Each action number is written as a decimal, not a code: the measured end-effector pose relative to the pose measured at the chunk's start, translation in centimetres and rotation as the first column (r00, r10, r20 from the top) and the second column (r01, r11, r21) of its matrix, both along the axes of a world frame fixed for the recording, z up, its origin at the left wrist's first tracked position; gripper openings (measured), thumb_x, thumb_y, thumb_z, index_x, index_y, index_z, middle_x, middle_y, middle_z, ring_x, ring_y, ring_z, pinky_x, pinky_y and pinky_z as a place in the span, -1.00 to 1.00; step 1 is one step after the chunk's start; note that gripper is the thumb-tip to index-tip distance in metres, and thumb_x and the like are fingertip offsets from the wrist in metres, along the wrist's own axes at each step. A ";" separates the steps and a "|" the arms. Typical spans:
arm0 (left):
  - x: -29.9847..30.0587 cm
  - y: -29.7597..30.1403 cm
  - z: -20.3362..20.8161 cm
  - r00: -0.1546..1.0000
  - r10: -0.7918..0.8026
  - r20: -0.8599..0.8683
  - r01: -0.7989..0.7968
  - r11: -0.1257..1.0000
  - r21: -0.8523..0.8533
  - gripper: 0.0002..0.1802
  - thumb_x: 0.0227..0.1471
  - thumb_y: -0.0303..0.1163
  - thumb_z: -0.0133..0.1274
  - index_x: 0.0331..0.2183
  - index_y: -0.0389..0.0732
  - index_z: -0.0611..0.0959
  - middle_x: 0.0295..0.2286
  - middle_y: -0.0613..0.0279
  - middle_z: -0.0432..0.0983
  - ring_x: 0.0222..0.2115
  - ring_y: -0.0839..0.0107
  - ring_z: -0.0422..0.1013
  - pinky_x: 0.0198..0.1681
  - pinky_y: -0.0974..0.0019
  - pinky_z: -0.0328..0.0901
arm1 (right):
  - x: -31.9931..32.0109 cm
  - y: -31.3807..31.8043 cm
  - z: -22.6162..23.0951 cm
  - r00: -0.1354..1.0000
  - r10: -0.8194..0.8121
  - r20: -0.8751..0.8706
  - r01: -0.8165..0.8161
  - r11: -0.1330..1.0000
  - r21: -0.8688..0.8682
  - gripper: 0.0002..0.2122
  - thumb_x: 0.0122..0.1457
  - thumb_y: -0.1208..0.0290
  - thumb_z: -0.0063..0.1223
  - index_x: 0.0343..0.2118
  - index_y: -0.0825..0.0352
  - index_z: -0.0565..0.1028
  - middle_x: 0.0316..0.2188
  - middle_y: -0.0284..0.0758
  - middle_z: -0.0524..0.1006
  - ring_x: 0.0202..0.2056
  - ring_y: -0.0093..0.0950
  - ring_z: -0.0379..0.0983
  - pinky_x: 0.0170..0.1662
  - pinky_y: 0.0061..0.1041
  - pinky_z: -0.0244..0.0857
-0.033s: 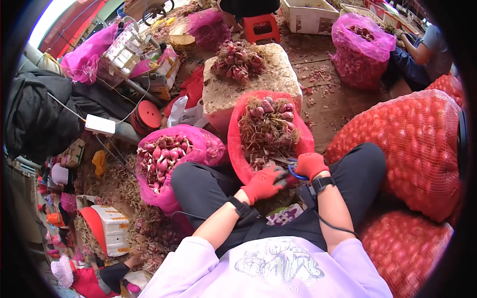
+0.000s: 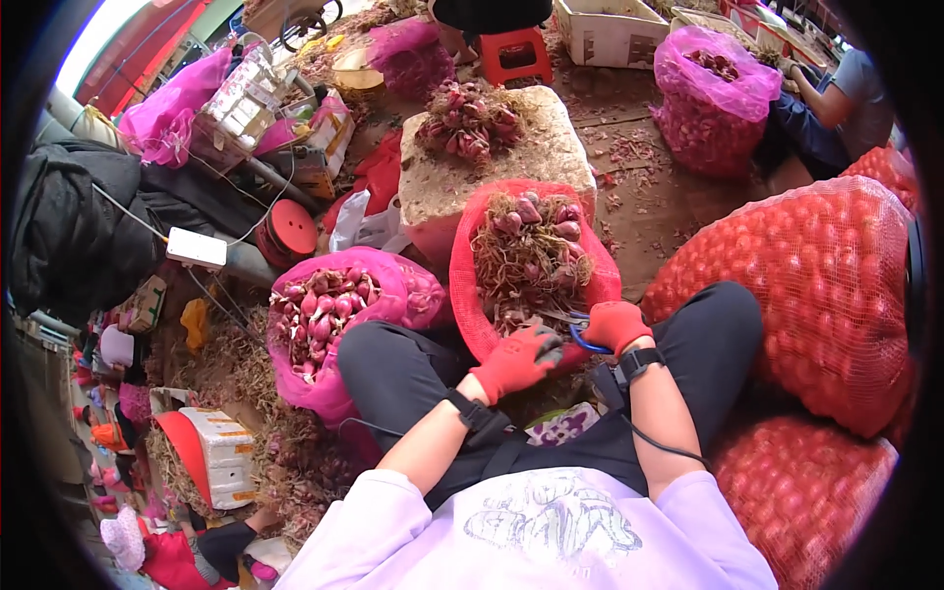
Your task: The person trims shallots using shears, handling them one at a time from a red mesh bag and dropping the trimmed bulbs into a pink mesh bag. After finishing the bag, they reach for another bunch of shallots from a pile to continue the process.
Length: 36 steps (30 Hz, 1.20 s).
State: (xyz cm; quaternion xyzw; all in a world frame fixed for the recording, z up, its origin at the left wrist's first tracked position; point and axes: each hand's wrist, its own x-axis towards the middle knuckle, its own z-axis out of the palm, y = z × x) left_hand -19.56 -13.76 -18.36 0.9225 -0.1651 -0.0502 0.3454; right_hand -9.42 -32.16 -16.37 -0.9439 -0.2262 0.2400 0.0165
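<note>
I sit with a red mesh bag (image 2: 470, 295) of untrimmed shallots (image 2: 531, 246), roots still on, between my knees. My left hand (image 2: 513, 362), in a red glove, is curled shut at the bag's near rim on a shallot that its fingers mostly hide. My right hand (image 2: 618, 324), also red-gloved, grips blue-handled scissors (image 2: 582, 339) whose blades point left toward my left hand. By my left knee stands an open pink bag (image 2: 393, 285) full of trimmed shallots (image 2: 320, 310).
Large full red mesh sacks (image 2: 816, 295) press against my right leg. Ahead, a pale block (image 2: 531, 162) carries a pile of shallots. Another person (image 2: 836, 98) sits top right beside a pink bag (image 2: 708, 88). A red stool (image 2: 516, 54), black jacket (image 2: 69, 226) and litter surround me.
</note>
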 end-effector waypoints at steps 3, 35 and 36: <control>-0.1 2.7 2.4 0.951 -0.045 -0.307 0.075 0.994 0.085 -0.63 -0.06 -0.22 -0.02 -0.18 -0.14 0.50 -0.23 -0.04 0.38 -0.17 0.04 0.32 -0.10 0.17 0.22 | -0.3 0.1 1.6 0.999 -0.014 0.043 0.012 0.999 0.037 -0.57 -0.09 -0.02 -0.07 -0.36 0.27 0.56 -0.33 -0.17 0.54 -0.26 -0.29 0.49 -0.21 -0.35 0.34; 16.3 3.6 8.8 0.871 0.069 0.487 -0.307 0.850 0.428 -0.18 -0.21 -0.20 0.14 0.10 -0.09 0.17 0.00 0.04 0.18 0.04 0.10 0.10 0.10 0.18 0.00 | 5.5 -5.1 10.1 0.920 -0.295 0.260 0.213 0.930 0.301 -0.56 -0.14 0.01 0.01 -0.41 0.36 0.53 -0.42 -0.09 0.51 -0.30 -0.20 0.46 -0.25 -0.30 0.31; 16.2 3.1 8.1 0.919 0.173 0.355 -0.363 0.725 0.586 -0.23 -0.26 -0.17 0.19 0.04 -0.06 0.29 -0.03 0.07 0.22 -0.03 0.11 0.19 0.02 0.16 0.11 | 5.9 -5.1 8.9 0.920 -0.246 0.306 0.136 0.931 0.339 -0.55 -0.12 -0.03 0.00 -0.43 0.36 0.51 -0.44 -0.09 0.51 -0.33 -0.19 0.46 -0.27 -0.29 0.31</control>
